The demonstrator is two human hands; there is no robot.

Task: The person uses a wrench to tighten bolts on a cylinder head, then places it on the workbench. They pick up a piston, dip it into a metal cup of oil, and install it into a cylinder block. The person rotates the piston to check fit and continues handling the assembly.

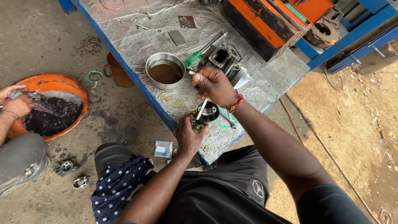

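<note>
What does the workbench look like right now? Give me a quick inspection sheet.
Surface: grey bench top with a blue edge, worn and stained.
Job's things: small round metal part held at the bench edge; thin white-handled tool poking into it.
Clutter: metal bowl of brown liquid, green-handled screwdriver, finned engine cylinder, orange case, small metal plates.
Hands: left hand grips the part from below; right hand holds the tool.
Cables: thin cable lying on the dirt floor at the right.
Surroundings: another person's hands in an orange basin of dark liquid; loose parts on the concrete floor.
</note>
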